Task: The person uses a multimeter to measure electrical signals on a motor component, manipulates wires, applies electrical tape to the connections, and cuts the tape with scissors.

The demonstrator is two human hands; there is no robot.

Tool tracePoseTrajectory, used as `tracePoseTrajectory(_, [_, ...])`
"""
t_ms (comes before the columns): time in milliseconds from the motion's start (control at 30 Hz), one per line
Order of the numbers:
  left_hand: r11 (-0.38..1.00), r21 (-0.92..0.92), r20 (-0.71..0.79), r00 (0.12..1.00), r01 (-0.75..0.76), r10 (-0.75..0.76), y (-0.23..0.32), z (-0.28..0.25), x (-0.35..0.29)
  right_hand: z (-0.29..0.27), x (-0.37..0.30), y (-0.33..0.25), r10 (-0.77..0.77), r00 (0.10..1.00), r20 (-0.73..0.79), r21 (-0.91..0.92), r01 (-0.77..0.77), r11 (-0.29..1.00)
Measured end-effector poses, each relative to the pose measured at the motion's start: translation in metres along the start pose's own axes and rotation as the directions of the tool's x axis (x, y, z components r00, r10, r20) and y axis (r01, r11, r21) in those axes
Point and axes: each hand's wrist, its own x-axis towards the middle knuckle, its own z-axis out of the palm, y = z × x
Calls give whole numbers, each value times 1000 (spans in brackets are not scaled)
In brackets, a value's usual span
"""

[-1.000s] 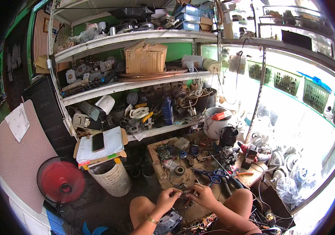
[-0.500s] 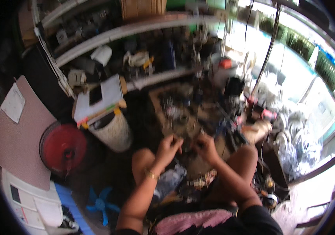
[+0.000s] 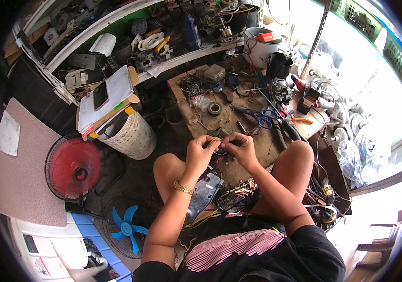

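Above the near edge of a worn wooden board (image 3: 196, 123), my left hand (image 3: 201, 151) and my right hand (image 3: 240, 149) meet with fingers pinched. A thin yellow wire (image 3: 214, 140) shows at the left fingertips. What the right fingertips grip is too small and covered to name. Just beyond the hands lie a small grey metal block (image 3: 220, 132) and a roll of tape (image 3: 214, 109). Blue-handled scissors (image 3: 264, 118) rest to the right on the board. Below the hands, a tangle of coloured wires (image 3: 237, 195) lies between my legs, beside a dark grey plastic housing (image 3: 204, 195).
Pliers with orange handles (image 3: 300, 119) and a power drill (image 3: 306, 93) lie at the right. A white wastebasket (image 3: 133, 136), a red fan (image 3: 75, 167) and a blue fan blade (image 3: 127, 228) stand left. Shelves with motor parts (image 3: 156, 49) run along the back.
My hands have come together from a short gap, fingertips now meeting. The view has steadied from a blur and shifted slightly.
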Motion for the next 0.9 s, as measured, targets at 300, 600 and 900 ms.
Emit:
tracePoseTrajectory(300, [1000, 0, 26, 1000, 11, -11, 3, 8, 4, -3, -1, 3, -12, 998, -69, -45, 9, 999])
tracePoseTrajectory(600, [981, 180, 28, 997, -71, 67, -1, 3, 6, -4, -5, -20, -163, 985, 58, -411, 172, 895])
tracePoseTrajectory(900, [977, 119, 352, 928, -175, 123, -17, -4, 29, -40, 30, -50, -522, 560, 644, -504, 823, 261])
